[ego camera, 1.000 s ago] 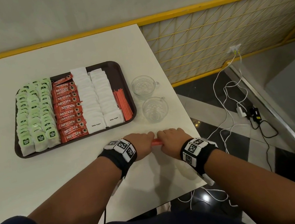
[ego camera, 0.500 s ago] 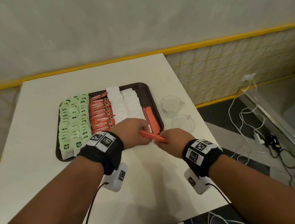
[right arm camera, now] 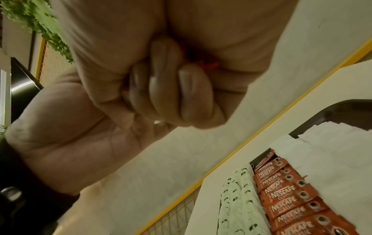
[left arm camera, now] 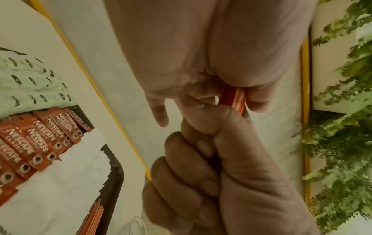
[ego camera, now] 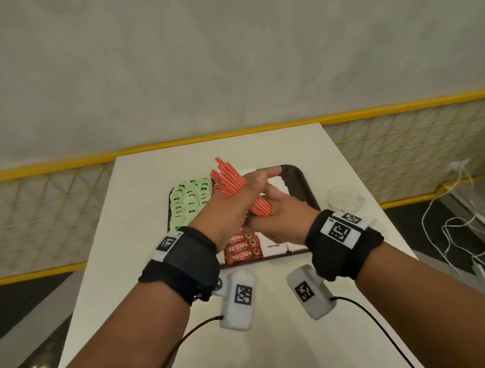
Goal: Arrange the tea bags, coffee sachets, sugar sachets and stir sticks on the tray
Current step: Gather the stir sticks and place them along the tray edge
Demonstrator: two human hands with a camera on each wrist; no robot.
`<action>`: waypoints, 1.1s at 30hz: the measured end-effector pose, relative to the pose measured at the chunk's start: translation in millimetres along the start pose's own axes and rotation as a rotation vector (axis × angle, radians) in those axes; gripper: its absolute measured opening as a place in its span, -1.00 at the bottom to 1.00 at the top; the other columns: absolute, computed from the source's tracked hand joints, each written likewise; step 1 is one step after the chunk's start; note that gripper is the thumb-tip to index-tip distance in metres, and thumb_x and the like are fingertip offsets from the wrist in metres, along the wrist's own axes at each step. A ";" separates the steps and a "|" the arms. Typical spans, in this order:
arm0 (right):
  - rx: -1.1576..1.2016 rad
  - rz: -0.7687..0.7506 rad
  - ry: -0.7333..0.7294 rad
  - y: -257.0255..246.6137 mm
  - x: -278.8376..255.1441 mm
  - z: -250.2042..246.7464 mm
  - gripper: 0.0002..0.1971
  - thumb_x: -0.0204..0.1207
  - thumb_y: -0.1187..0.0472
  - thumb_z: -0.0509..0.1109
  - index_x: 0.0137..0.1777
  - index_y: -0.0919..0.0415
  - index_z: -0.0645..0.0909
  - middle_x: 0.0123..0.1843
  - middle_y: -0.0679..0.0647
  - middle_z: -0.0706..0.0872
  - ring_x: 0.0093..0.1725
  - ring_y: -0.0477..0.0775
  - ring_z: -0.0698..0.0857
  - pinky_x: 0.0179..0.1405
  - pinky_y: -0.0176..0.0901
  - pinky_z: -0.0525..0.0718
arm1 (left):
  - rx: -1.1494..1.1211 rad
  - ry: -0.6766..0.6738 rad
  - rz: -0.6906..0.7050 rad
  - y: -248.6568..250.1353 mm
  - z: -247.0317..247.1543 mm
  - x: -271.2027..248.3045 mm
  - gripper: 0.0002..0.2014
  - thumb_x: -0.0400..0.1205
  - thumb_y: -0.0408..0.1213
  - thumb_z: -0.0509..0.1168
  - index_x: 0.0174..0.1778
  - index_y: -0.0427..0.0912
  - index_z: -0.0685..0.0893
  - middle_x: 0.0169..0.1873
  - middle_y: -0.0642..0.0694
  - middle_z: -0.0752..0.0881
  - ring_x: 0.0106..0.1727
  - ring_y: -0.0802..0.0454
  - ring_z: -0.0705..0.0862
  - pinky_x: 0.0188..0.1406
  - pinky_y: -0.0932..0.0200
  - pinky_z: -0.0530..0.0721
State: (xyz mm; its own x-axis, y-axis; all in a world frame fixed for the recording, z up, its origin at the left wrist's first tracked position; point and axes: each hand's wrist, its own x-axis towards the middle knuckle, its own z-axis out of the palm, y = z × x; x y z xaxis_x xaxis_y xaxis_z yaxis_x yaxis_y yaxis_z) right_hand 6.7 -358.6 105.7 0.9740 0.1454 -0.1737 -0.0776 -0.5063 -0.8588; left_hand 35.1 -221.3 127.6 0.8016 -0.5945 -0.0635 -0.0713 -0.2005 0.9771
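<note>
Since the earlier frame, both hands have risen from the table edge. Your left hand (ego camera: 232,208) and right hand (ego camera: 283,218) now grip the bundled stir sticks (ego camera: 235,185) at frame centre, above the tray (ego camera: 301,183). Loosening either grip could scatter sticks across the arranged sachets.

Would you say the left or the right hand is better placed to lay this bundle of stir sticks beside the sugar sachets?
Right, probably. The right hand grips the sticks' near end, beside the tray's right side; the left hand would have to cross over the sachets.
</note>
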 end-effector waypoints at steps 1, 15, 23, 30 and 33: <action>0.008 -0.013 -0.003 -2.4 1.4 1.2 -0.84 0.51 0.17 0.44 -0.21 -0.12 0.59 -0.55 -0.16 0.59 -0.59 -0.28 0.51 -0.43 -0.25 0.51 | -0.005 0.011 0.025 1.5 -4.1 -2.1 -0.54 0.76 0.13 -0.01 0.04 0.07 0.79 0.07 0.16 0.78 0.10 0.37 0.71 -0.01 0.39 0.58; 1.039 0.337 0.035 -9.8 20.2 -14.0 -0.02 0.55 -0.47 -0.06 0.46 0.50 0.45 0.48 0.43 0.52 0.47 0.38 0.54 0.39 0.14 0.59 | -0.337 0.370 0.249 -2.7 -20.7 6.4 -0.42 0.60 0.24 0.14 -0.45 -0.24 0.38 -0.46 -0.28 0.47 -0.31 -0.07 0.55 -0.11 0.18 0.65; 0.927 0.296 -0.058 -10.8 26.0 -23.3 -0.10 0.56 -0.45 -0.06 0.45 0.39 0.47 0.03 0.22 0.77 0.18 0.21 0.73 0.40 0.12 0.58 | -0.236 0.338 0.131 -13.2 -10.9 26.7 -0.48 0.59 0.31 0.21 -0.57 0.04 0.47 -0.56 -0.04 0.52 -0.46 0.02 0.53 -0.20 0.04 0.59; 0.260 -0.033 0.139 -17.2 24.6 -52.2 -0.41 0.63 -0.38 -0.04 0.57 -0.20 0.38 0.58 -0.13 0.46 0.53 -0.08 0.44 0.52 -0.06 0.37 | -0.266 0.195 -0.155 -28.2 5.0 39.8 -0.70 0.70 -0.13 0.31 -0.29 -0.16 0.45 -0.62 -0.03 0.34 -0.61 0.02 0.29 -0.51 0.16 0.43; -0.054 -0.053 0.166 -29.2 27.9 -50.4 -0.43 0.56 -0.30 0.25 0.51 -0.09 0.45 0.38 -0.08 0.60 0.32 -0.02 0.60 0.33 -0.07 0.56 | -0.271 0.081 -0.181 -26.3 13.4 45.1 -0.90 0.67 -0.31 0.29 -0.12 -0.25 0.54 -0.62 -0.02 0.33 -0.62 0.07 0.27 -0.54 0.17 0.38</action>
State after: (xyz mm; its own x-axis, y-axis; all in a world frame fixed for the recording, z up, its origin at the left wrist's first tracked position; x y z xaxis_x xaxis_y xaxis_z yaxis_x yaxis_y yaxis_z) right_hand 46.9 -382.6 150.2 0.9985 0.0332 -0.0436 -0.0183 -0.5476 -0.8365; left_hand 65.1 -253.3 96.4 0.8324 -0.5019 -0.2349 0.2280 -0.0761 0.9707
